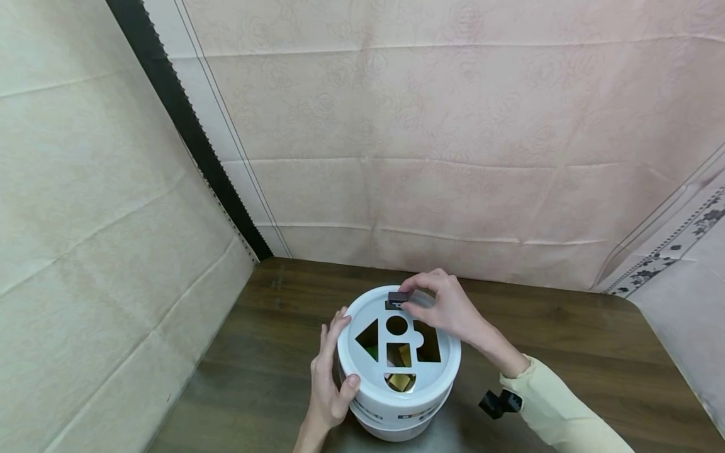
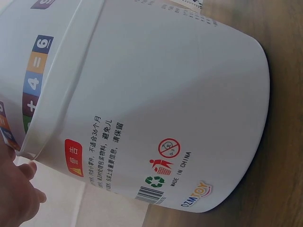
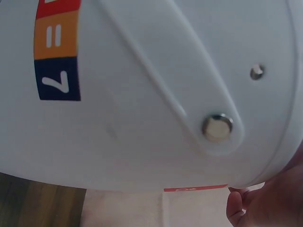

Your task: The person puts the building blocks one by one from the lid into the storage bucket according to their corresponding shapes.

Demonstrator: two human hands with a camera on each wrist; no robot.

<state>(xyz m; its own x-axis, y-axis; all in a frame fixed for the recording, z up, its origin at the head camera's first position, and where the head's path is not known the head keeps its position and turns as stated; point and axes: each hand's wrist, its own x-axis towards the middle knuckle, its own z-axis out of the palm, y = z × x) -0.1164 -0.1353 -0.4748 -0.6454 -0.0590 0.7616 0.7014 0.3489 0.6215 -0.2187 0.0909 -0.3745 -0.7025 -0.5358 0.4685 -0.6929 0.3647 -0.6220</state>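
Observation:
A white shape-sorter bucket (image 1: 369, 371) with a cut-out lid stands upright on the table. My left hand (image 1: 330, 381) grips the lid's left rim, thumb in front and fingers behind. With thumb and forefinger, my right hand (image 1: 450, 307) pinches a dark block (image 1: 398, 297) at the rectangular hole in the back of the lid. Through the lower openings several blocks show inside, among them a yellow block (image 1: 399, 382). In the left wrist view the bucket wall (image 2: 161, 85) bears printed labels, and the left hand (image 2: 19, 196) is at its edge. The right hand (image 3: 274, 208) shows only partly in the right wrist view.
The brown wooden table (image 1: 255, 358) carries the bucket. Pale patterned cloth (image 1: 430, 138) hangs behind it, with more on both sides. A black camera (image 1: 500, 404) sits on the right wrist. A handle (image 3: 175, 71) is riveted to the bucket's side.

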